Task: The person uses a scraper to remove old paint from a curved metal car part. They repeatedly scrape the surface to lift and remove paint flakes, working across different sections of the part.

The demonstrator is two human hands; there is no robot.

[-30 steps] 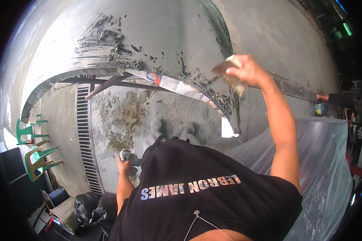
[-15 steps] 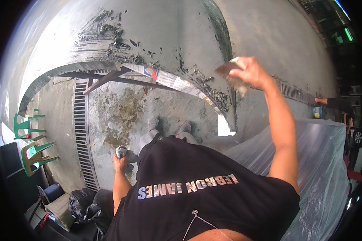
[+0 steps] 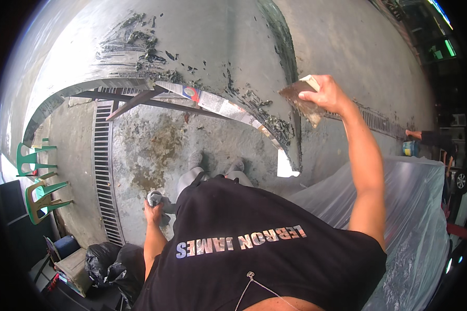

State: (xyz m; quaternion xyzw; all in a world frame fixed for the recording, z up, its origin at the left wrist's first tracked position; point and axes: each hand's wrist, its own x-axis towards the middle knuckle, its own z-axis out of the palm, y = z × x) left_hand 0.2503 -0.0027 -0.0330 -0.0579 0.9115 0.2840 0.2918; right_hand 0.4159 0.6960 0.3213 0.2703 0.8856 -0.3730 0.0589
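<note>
My right hand (image 3: 329, 93) is raised and pinches a wide, flat scraper (image 3: 300, 98), brown and stained with a pale top edge. The scraper is beside the tip of a large curved grey panel (image 3: 202, 36); whether it touches the panel I cannot tell. Dark crumbly residue (image 3: 148, 49) streaks the panel and its near edge, where strips of newspaper (image 3: 220, 106) are stuck along the rim. Low at my left side, my left hand (image 3: 153, 211) is closed around a crumpled grey cloth (image 3: 154, 198).
Dark bars (image 3: 140, 101) cross beneath the panel. A floor grate (image 3: 104, 176) runs along the left, with green chairs (image 3: 44, 199) and black bags (image 3: 111, 264) beyond. Plastic sheeting (image 3: 399, 207) covers something at the right. Another person's arm or leg (image 3: 415, 134) shows near a blue bucket (image 3: 411, 149).
The scraper has turned so more of its flat face shows, while my right hand stays in nearly the same place. My left hand and the cloth have dipped slightly.
</note>
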